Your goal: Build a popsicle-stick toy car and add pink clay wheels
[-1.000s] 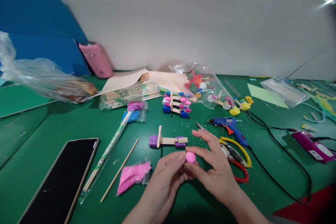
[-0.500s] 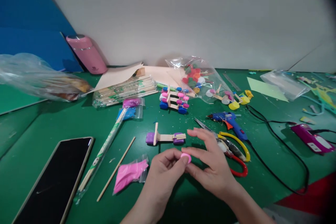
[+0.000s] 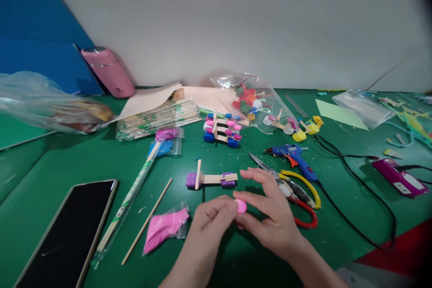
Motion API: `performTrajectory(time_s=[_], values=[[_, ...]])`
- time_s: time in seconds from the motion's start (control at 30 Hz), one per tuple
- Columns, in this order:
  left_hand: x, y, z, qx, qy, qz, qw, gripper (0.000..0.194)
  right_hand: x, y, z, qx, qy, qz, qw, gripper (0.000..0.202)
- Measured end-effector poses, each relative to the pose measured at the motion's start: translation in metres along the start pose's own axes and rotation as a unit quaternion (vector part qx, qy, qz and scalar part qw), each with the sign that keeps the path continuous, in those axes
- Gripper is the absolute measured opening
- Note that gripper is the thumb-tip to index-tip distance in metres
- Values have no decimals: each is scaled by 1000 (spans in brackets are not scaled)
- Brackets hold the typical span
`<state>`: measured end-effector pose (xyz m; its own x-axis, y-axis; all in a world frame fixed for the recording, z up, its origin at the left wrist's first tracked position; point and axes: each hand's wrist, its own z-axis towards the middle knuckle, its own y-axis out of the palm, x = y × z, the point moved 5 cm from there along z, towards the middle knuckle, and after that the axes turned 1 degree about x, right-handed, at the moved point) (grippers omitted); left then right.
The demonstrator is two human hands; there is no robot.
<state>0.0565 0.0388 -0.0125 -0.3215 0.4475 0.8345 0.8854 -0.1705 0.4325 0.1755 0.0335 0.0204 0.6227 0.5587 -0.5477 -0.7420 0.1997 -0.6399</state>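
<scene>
Between the fingertips of both hands is a small pink piece of modelling clay [image 3: 240, 206], rounded and flattish. My left hand [image 3: 212, 220] pinches it from the left with thumb and forefinger. My right hand [image 3: 270, 216] holds its other side between thumb and forefinger, the upper fingers stretched out. Just beyond them lies a small wooden-stick model [image 3: 212, 179] with a purple clay block at each end and an upright stick on the left. A bag of pink clay [image 3: 166, 228] lies left of my left hand, beside a loose wooden stick [image 3: 147, 221].
Scissors [image 3: 303, 207] and a blue glue gun [image 3: 297, 157] with a black cord lie at right. A phone [image 3: 67, 234] and a wrapped chopstick packet [image 3: 130, 198] are at left. Behind stand finished clay-and-stick models [image 3: 222, 131], a bag of coloured pieces [image 3: 253, 103] and a pink flask [image 3: 110, 72].
The pink clay has turned slightly between my fingertips, and more of its face shows. My left thumb has shifted a little; the view has moved slightly.
</scene>
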Motion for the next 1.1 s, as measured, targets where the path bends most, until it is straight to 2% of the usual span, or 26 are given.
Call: performTrajectory(time_s=[0.1, 0.17, 0.27, 0.37, 0.43, 0.53, 0.77, 0.87, 1.0, 1.1], values=[[0, 0, -1, 7, 14, 57, 998, 21, 1, 1, -1, -2, 5, -1, 1000, 27], [0, -1, -1, 15, 17, 43, 999, 20, 1, 1, -1, -2, 9, 1, 1000, 28], [-4, 0, 0, 31, -23, -91, 995, 23, -4, 2, -2, 4, 10, 5, 1000, 26], [-7, 2, 2, 38, -91, -260, 960, 37, -16, 9, -4, -23, -7, -15, 1000, 30], [-5, 5, 3, 17, -114, -337, 935, 45, -25, 16, -6, -58, -28, -51, 997, 36], [0, 7, 3, -24, -120, -398, 909, 54, -33, 22, -9, -88, -39, -104, 990, 43], [4, 7, 2, -65, -97, -460, 880, 55, -32, 25, -7, -134, -40, -109, 984, 58], [4, 8, 2, -80, -89, -471, 874, 56, -33, 21, -7, -120, -43, -85, 988, 63], [5, 6, 2, -102, -79, -452, 883, 64, -40, 12, -12, -78, -64, -60, 993, 51], [5, 4, 1, -101, -73, -434, 892, 67, -44, 11, -19, -81, -80, -64, 991, 43]])
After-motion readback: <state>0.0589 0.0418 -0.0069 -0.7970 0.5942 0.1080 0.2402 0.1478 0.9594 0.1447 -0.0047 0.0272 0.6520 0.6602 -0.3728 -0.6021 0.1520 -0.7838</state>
